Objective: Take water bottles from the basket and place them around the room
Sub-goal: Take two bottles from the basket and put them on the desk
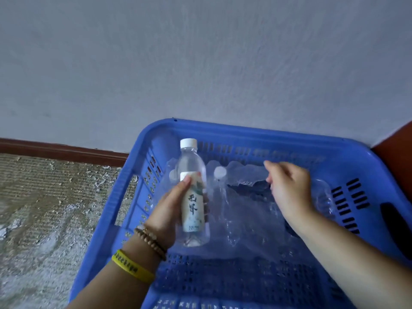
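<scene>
A blue plastic basket [245,132] with slotted walls fills the lower right. My left hand [166,214] grips a clear water bottle [193,210] with a white cap and pale label, held upright over the basket's left side. More bottles [220,186] lie inside, wrapped in clear plastic film [249,210]. My right hand [287,186] hangs over the film at the basket's middle, fingers curled and pinching at the film; whether it actually holds the film is unclear.
A grey wall [200,63] rises right behind the basket, with a dark red skirting board [62,150] at its foot. Worn, littered carpet [44,208] lies to the left. A reddish-brown surface [396,148] shows at the right edge.
</scene>
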